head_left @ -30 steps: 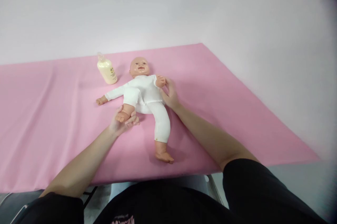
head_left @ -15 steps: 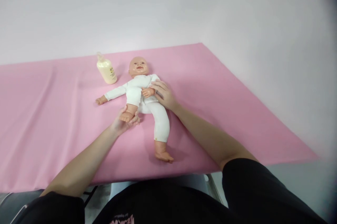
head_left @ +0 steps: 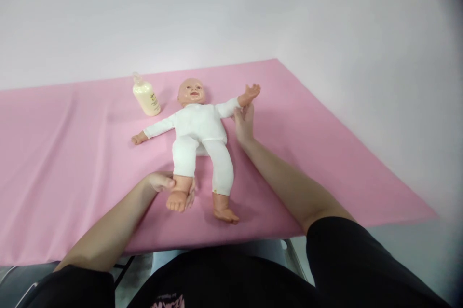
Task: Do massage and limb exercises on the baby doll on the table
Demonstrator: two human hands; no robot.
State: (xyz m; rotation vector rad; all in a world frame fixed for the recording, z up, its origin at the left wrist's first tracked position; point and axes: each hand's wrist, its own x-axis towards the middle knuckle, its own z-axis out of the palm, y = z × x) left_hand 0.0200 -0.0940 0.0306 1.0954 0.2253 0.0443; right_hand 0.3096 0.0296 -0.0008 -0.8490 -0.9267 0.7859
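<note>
A baby doll (head_left: 200, 123) with a white cloth body lies on its back, its head toward the far side. My left hand (head_left: 162, 182) is wrapped round the ankle of the doll's leg on the left, thumb on top and fingers underneath. The foot of that leg hangs over my fingers. My right hand (head_left: 244, 123) grips the doll's arm on the right near the wrist, holding it stretched outward and raised. The doll's other arm and other leg rest on the cloth, untouched.
A pump bottle (head_left: 146, 98) of pale yellow liquid stands left of the doll's head. Pink cloth (head_left: 307, 168) covers the table, its front edge close to my body. A white wall (head_left: 231, 8) rises behind. Part of a chair (head_left: 29, 284) shows at lower left.
The doll's left-side leg has come down and straightened toward me with my left hand. My right hand has moved the doll's arm from across its belly outward to the right.
</note>
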